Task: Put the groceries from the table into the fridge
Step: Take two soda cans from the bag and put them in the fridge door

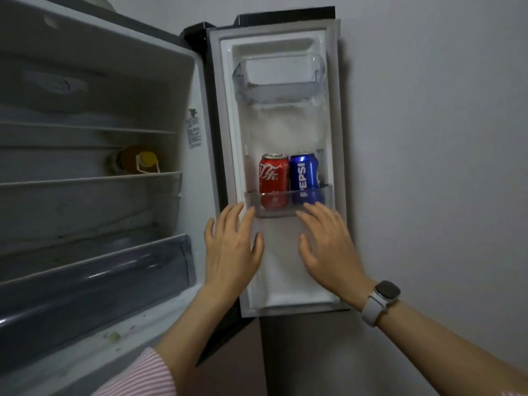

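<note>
A red can (273, 180) stands beside a blue can (305, 178); the sleeve (143, 375) is pink-and-white striped, the watch strap (373, 308) white.

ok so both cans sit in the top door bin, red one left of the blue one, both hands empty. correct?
Not the top bin. The head view shows the red can and blue can in the lower door bin; the top bin holds none. Red is left of blue; left hand and right hand are empty.
</note>
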`<state>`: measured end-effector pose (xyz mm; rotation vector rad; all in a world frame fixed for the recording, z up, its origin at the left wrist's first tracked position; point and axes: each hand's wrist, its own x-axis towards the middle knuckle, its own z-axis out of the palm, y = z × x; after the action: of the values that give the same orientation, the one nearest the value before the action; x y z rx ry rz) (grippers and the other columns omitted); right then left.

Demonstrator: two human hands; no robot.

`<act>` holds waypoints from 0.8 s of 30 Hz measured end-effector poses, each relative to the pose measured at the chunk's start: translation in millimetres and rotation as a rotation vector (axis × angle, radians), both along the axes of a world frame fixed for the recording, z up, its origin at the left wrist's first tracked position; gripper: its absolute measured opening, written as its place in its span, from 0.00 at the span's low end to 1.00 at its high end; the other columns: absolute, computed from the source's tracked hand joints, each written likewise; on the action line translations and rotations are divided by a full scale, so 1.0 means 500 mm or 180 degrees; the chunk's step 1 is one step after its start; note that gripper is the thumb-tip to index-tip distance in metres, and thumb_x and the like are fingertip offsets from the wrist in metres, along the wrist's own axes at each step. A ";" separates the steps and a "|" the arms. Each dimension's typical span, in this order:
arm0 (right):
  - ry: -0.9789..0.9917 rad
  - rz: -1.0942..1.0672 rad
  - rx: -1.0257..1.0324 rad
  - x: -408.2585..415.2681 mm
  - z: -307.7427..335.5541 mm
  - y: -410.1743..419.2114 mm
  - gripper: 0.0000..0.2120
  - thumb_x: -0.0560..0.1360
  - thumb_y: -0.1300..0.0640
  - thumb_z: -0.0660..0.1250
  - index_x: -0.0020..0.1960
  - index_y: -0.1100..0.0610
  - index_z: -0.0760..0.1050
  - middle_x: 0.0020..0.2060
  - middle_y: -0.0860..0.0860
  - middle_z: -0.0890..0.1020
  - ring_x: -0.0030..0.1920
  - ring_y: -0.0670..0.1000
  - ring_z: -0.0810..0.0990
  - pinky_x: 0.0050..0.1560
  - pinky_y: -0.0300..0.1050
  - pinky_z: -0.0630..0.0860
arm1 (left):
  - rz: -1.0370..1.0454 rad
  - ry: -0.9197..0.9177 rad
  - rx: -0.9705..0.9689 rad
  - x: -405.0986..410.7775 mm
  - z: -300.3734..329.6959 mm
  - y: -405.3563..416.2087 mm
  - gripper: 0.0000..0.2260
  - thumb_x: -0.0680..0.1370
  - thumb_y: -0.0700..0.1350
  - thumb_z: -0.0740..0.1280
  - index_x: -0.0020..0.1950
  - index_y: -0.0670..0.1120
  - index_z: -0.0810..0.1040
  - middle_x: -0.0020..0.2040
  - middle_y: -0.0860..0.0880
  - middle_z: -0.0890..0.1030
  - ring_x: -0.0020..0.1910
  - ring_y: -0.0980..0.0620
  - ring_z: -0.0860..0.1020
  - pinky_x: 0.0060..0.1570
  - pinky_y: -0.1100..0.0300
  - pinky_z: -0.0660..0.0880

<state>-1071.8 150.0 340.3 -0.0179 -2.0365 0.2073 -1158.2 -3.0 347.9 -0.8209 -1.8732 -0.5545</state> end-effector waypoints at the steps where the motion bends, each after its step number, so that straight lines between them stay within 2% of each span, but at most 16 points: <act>1: -0.0114 0.0027 -0.0032 0.010 -0.034 -0.012 0.22 0.73 0.52 0.54 0.62 0.61 0.72 0.61 0.59 0.76 0.64 0.60 0.71 0.65 0.63 0.66 | 0.0072 -0.0027 -0.0066 0.015 -0.033 -0.017 0.21 0.72 0.45 0.70 0.64 0.43 0.72 0.62 0.40 0.75 0.63 0.40 0.73 0.60 0.38 0.69; 3: -0.0406 0.0111 -0.0178 0.037 -0.106 -0.041 0.21 0.73 0.52 0.53 0.59 0.61 0.74 0.58 0.59 0.78 0.61 0.60 0.74 0.62 0.63 0.70 | 0.0207 -0.0200 -0.0238 0.051 -0.106 -0.055 0.20 0.71 0.44 0.70 0.62 0.42 0.73 0.61 0.40 0.76 0.61 0.40 0.74 0.57 0.38 0.71; 8: -0.1300 0.0470 -0.0329 0.116 -0.302 -0.132 0.21 0.72 0.52 0.52 0.55 0.61 0.77 0.54 0.58 0.80 0.58 0.61 0.77 0.60 0.63 0.71 | 0.0813 -0.0959 -0.0598 0.183 -0.321 -0.181 0.20 0.68 0.45 0.72 0.59 0.43 0.76 0.58 0.43 0.78 0.57 0.43 0.77 0.54 0.42 0.72; 11: -0.1822 0.0850 -0.0411 0.186 -0.424 -0.194 0.20 0.73 0.53 0.54 0.57 0.62 0.77 0.55 0.58 0.80 0.58 0.60 0.77 0.60 0.60 0.73 | 0.1184 -0.1412 -0.0546 0.291 -0.455 -0.267 0.18 0.66 0.45 0.74 0.55 0.43 0.78 0.52 0.44 0.81 0.51 0.44 0.80 0.49 0.44 0.74; 13: -0.2205 0.1138 -0.0408 0.247 -0.504 -0.234 0.19 0.74 0.54 0.56 0.60 0.61 0.75 0.56 0.57 0.79 0.59 0.60 0.76 0.59 0.56 0.72 | 0.1480 -0.1772 -0.0573 0.384 -0.544 -0.320 0.14 0.69 0.47 0.68 0.52 0.44 0.79 0.49 0.45 0.81 0.47 0.45 0.81 0.44 0.46 0.76; 14: -0.2431 0.1274 -0.0402 0.279 -0.540 -0.251 0.20 0.74 0.54 0.56 0.61 0.61 0.74 0.57 0.57 0.78 0.59 0.59 0.75 0.58 0.54 0.71 | 0.1630 -0.2022 -0.0604 0.437 -0.583 -0.346 0.15 0.69 0.49 0.64 0.51 0.44 0.80 0.48 0.45 0.82 0.46 0.45 0.81 0.42 0.47 0.76; 16: -0.2781 0.1552 -0.0298 0.342 -0.602 -0.287 0.23 0.74 0.50 0.51 0.61 0.59 0.74 0.56 0.55 0.78 0.58 0.59 0.74 0.56 0.51 0.71 | 0.1917 -0.2425 -0.0582 0.549 -0.651 -0.395 0.15 0.68 0.48 0.67 0.51 0.43 0.80 0.49 0.43 0.82 0.46 0.43 0.81 0.41 0.46 0.77; 18: -0.3065 0.1787 -0.0121 0.408 -0.644 -0.331 0.21 0.76 0.49 0.52 0.61 0.58 0.74 0.56 0.55 0.78 0.58 0.58 0.74 0.56 0.50 0.70 | 0.2188 -0.2745 -0.0546 0.665 -0.693 -0.442 0.15 0.68 0.47 0.70 0.52 0.42 0.80 0.49 0.43 0.82 0.45 0.42 0.81 0.41 0.46 0.76; 21: -0.3252 0.2270 0.0170 0.493 -0.678 -0.423 0.17 0.78 0.51 0.54 0.63 0.56 0.72 0.60 0.52 0.76 0.60 0.55 0.71 0.57 0.47 0.67 | 0.2682 -0.3065 -0.0463 0.827 -0.706 -0.521 0.17 0.69 0.52 0.58 0.48 0.46 0.81 0.45 0.47 0.83 0.41 0.46 0.82 0.39 0.51 0.77; 24: -0.3459 0.2846 0.0542 0.571 -0.688 -0.551 0.18 0.78 0.51 0.52 0.65 0.55 0.70 0.63 0.51 0.73 0.64 0.54 0.69 0.60 0.46 0.65 | 0.3274 -0.3183 -0.0061 0.980 -0.709 -0.610 0.15 0.70 0.52 0.59 0.48 0.47 0.81 0.45 0.48 0.82 0.44 0.47 0.81 0.43 0.50 0.76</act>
<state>-786.1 -125.3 -3.8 1.1160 -2.9955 0.6852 -668.1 -307.9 -6.6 0.6109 -2.8239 -0.2613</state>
